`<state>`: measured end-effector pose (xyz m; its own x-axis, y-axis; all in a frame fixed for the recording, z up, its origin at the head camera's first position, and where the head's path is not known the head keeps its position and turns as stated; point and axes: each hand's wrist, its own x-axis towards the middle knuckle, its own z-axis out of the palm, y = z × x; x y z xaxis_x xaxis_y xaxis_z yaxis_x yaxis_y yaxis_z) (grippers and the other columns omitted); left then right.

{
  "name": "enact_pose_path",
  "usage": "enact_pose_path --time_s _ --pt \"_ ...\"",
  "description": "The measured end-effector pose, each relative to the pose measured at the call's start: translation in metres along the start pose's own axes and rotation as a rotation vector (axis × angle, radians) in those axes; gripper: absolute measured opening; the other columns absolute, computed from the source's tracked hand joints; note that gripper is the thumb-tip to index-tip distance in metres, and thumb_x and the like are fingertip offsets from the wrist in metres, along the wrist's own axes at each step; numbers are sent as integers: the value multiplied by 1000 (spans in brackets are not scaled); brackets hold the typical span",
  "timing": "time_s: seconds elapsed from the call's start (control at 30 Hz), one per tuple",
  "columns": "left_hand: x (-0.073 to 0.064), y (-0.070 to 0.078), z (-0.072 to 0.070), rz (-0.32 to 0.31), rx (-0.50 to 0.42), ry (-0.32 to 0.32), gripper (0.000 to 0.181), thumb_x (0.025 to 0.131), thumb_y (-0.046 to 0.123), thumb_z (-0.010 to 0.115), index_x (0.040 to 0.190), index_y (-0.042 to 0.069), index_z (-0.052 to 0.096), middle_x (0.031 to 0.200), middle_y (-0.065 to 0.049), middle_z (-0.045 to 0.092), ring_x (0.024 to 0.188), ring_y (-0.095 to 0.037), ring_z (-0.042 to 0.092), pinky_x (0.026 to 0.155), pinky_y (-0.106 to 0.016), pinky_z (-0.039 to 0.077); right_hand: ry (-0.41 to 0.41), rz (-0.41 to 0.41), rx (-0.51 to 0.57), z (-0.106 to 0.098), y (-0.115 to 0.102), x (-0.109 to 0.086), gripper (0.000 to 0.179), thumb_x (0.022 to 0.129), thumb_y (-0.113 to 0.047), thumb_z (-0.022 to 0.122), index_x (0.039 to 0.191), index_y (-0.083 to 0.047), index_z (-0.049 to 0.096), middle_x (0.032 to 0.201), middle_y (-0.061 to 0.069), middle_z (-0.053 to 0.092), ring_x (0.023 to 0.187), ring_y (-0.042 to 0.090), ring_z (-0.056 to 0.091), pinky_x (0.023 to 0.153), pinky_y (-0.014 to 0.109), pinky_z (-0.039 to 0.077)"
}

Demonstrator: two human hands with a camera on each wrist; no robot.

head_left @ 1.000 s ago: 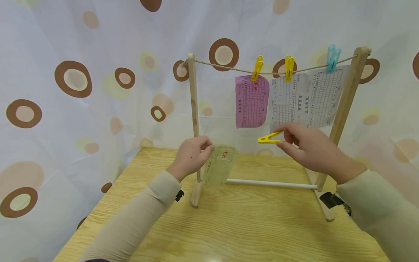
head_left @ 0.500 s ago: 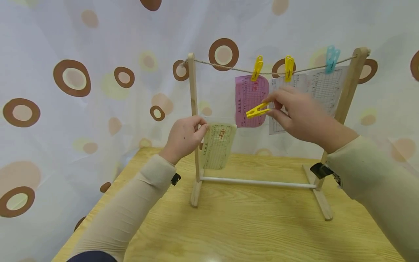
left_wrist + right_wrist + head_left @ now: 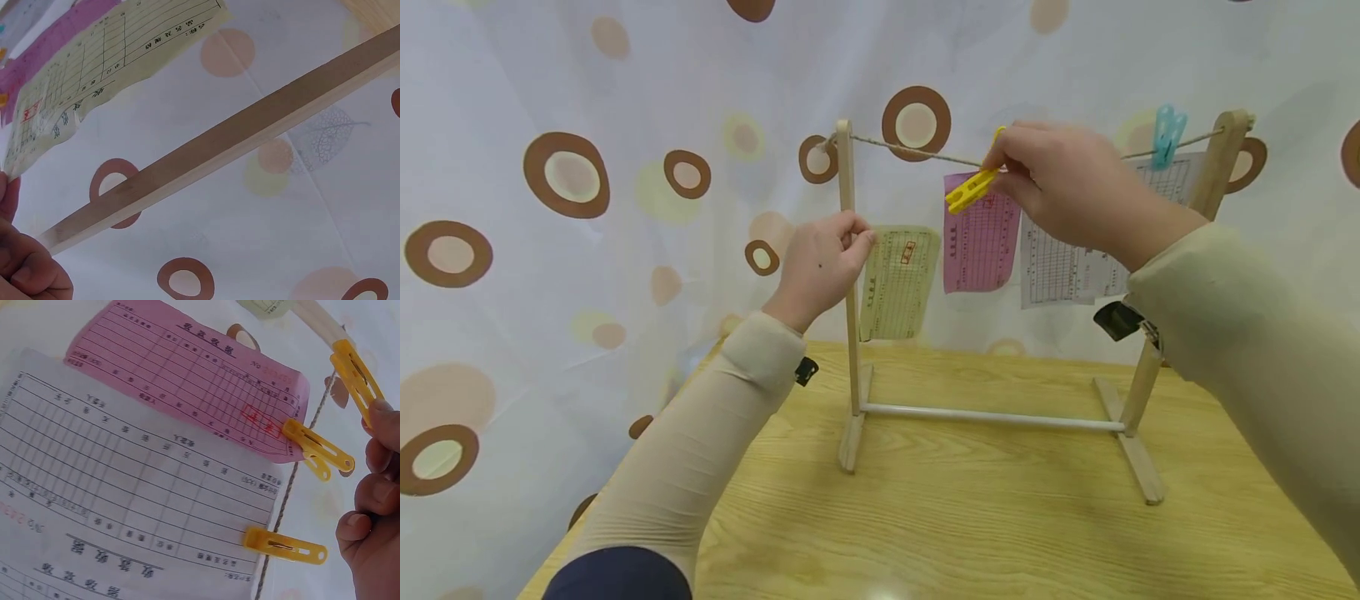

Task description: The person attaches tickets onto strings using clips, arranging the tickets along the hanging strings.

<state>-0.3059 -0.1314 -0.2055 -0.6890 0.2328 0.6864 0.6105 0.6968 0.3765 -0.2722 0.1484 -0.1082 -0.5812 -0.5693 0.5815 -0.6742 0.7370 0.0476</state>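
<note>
My left hand [image 3: 823, 262] pinches the upper left corner of a yellow-green receipt slip [image 3: 901, 283], which hangs below the rope [image 3: 917, 152], apart from it. In my right hand [image 3: 1067, 183] a yellow clothespin [image 3: 972, 192] is pinched by its handles, in front of a pink receipt slip [image 3: 981, 250]. In the right wrist view, one yellow clip [image 3: 319, 447] fastens the pink slip to the rope and another yellow clip [image 3: 284, 545] fastens a white slip [image 3: 137, 469]. The left wrist view shows the yellow-green slip [image 3: 119, 56] held at its corner.
A wooden stand has a left post [image 3: 852, 333], a right post [image 3: 1213, 179] and a white crossbar [image 3: 992, 417] low between them. A blue clothespin [image 3: 1167, 137] holds a white slip near the right post. The stand rests on a wood-grain table [image 3: 970, 517], before a patterned curtain [image 3: 647, 83].
My left hand has risen with the yellow-green slip towards the rope. The right hand has moved up and left with the yellow clothespin, now covering part of the rope and its clips.
</note>
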Motion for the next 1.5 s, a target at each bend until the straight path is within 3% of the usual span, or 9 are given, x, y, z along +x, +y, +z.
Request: enact_pose_path --time_s 0.33,0.53,0.7,0.8,0.97,1.13,1.27,1.37,1.5 --pt "34 9 -7 -23 138 67 23 104 28 57 102 14 74 64 -1 60 49 -18 42 48 -31 31 -60 60 -44 -13 -2 49 19 107 -18 52 109 -3 64 104 11 62 86 28 51 77 40 39" --pt "52 15 -13 -58 175 87 23 103 29 57 103 14 75 88 -3 70 62 -19 51 54 -33 36 -130 141 -50 -15 -5 70 22 108 -20 49 113 -4 63 109 12 63 93 30 51 81 42 41" --pt "64 23 -12 -95 176 79 23 104 30 57 106 16 75 99 -3 72 86 -22 57 64 -34 42 -183 207 -53 -13 -2 78 23 108 -19 47 115 -4 63 112 13 63 94 31 52 83 44 44" --pt "66 27 -10 -117 177 71 23 104 31 57 106 17 75 103 -2 72 97 -23 56 67 -35 45 -216 229 -49 -9 -1 79 21 108 -18 48 115 -4 62 111 14 63 91 30 52 78 43 45" --pt "65 27 -9 -121 170 63 22 105 32 57 105 17 74 98 -2 71 92 -22 54 64 -35 44 -295 257 -64 -4 -4 82 24 108 -19 50 122 -3 61 116 15 62 89 31 53 78 43 46" --pt "63 26 -8 -142 173 23 23 105 32 55 105 19 73 103 -2 71 89 -21 52 63 -34 43 -371 234 -128 -1 -7 83 35 107 -21 50 137 -4 59 129 18 60 93 32 56 85 47 49" --pt "60 23 -6 -154 160 4 24 105 32 53 106 19 73 103 -1 70 86 -21 52 62 -35 43 -362 200 -165 1 -8 79 41 106 -21 50 144 -4 55 138 19 57 98 32 56 92 49 47" --pt "57 21 -6 -149 150 9 24 104 31 53 106 19 73 101 -1 70 82 -21 52 60 -35 42 -343 185 -172 4 -9 76 45 106 -21 49 148 -5 51 140 20 56 97 32 55 91 48 48" --pt "55 17 -7 -131 150 24 23 104 30 53 105 20 73 99 1 71 71 -20 52 58 -35 40 -282 154 -163 6 -12 71 47 104 -21 50 150 -7 49 125 17 60 92 30 55 85 45 47"
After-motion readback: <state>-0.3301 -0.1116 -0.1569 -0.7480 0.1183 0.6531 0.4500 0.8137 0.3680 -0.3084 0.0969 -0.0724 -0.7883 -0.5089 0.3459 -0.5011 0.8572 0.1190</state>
